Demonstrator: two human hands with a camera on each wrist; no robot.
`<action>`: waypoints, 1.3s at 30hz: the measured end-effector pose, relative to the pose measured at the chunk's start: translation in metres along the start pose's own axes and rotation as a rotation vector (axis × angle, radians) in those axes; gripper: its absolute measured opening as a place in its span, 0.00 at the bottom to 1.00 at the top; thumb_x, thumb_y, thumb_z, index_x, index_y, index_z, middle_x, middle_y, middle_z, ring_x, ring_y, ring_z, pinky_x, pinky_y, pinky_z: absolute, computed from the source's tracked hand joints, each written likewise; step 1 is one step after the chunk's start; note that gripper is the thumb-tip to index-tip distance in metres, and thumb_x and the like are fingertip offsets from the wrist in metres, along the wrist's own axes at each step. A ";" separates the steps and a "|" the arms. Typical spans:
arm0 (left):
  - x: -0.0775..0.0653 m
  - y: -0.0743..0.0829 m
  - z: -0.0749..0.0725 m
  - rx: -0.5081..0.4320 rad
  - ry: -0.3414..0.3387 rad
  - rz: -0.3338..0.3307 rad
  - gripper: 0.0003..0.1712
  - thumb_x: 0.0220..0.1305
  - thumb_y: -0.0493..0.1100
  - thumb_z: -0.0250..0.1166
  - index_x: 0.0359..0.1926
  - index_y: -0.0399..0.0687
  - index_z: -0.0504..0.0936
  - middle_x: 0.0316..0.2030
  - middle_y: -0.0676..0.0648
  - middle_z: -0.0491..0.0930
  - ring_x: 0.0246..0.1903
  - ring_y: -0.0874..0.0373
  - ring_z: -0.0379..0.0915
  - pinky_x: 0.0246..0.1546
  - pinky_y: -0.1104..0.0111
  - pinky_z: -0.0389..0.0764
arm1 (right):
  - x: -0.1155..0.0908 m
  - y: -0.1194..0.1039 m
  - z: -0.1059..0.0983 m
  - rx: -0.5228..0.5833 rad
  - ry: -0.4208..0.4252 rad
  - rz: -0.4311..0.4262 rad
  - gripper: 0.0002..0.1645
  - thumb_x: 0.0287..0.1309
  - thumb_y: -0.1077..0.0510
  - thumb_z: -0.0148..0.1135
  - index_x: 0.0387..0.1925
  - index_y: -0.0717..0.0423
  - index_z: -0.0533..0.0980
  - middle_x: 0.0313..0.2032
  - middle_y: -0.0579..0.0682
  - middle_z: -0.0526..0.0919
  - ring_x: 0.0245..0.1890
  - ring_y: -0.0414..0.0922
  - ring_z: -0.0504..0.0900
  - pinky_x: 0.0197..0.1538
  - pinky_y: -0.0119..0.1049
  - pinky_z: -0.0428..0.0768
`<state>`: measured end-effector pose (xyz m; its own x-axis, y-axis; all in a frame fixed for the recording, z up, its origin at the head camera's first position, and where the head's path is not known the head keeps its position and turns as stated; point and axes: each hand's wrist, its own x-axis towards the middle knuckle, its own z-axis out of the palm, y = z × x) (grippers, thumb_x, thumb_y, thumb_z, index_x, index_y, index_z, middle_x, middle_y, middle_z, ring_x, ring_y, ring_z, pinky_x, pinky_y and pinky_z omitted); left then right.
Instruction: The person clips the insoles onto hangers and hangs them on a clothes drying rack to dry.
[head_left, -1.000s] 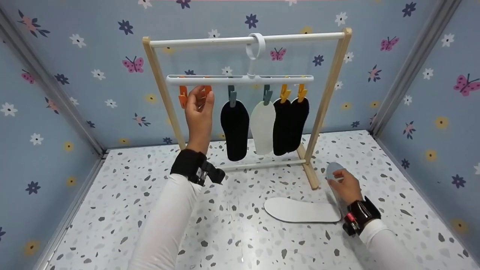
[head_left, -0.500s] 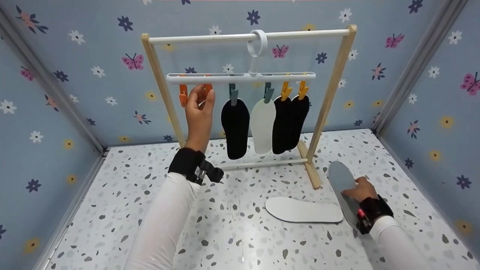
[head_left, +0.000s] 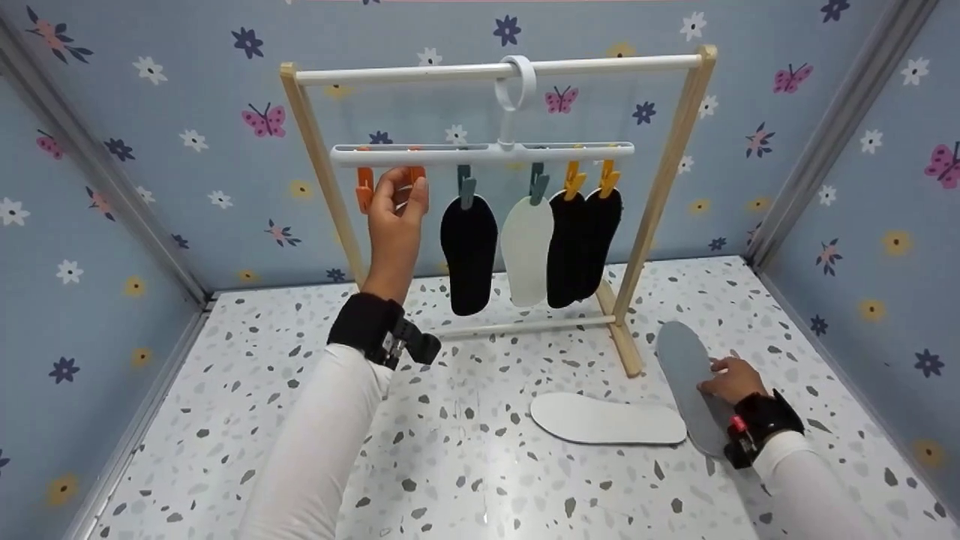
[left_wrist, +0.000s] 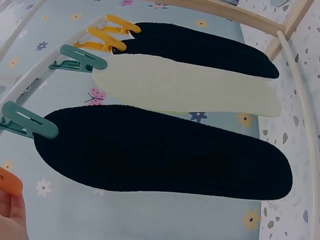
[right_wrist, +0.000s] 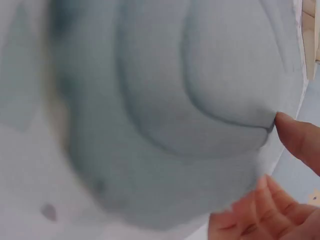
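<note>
My left hand reaches up and pinches an orange clothespin on the white hanger; that clothespin also shows beside the hand in the left wrist view. A second orange clothespin hangs to its left. On the table my right hand touches the right edge of a grey insole with its thumb and fingers apart. The right wrist view shows the thumb against the insole. Beside it lies a white insole.
Green clothespins hold a black insole and a pale insole. Yellow clothespins hold two overlapping black insoles. The hanger hooks over the white bar of a wooden rack, whose right foot stands near the grey insole.
My right hand has moved from near the grey insole's upper end down to its right edge, uncovering more of it. The left hand stays at the orange clothespin.
</note>
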<state>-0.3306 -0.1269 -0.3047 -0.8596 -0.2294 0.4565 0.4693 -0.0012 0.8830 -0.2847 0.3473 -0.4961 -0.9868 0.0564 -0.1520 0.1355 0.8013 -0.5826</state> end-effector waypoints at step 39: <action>-0.003 0.003 0.008 0.013 -0.040 -0.162 0.18 0.70 0.47 0.53 0.55 0.41 0.67 0.48 0.45 0.72 0.45 0.56 0.68 0.47 0.68 0.68 | -0.046 -0.107 0.052 0.613 0.129 -0.317 0.13 0.59 0.66 0.60 0.46 0.68 0.75 0.40 0.57 0.80 0.33 0.38 0.79 0.32 0.32 0.80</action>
<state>-0.3283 -0.1182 -0.3024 -0.9313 -0.1879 0.3120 0.3217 -0.0227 0.9466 -0.2495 0.2280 -0.4681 -0.9845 -0.0235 0.1737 -0.1722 0.3123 -0.9342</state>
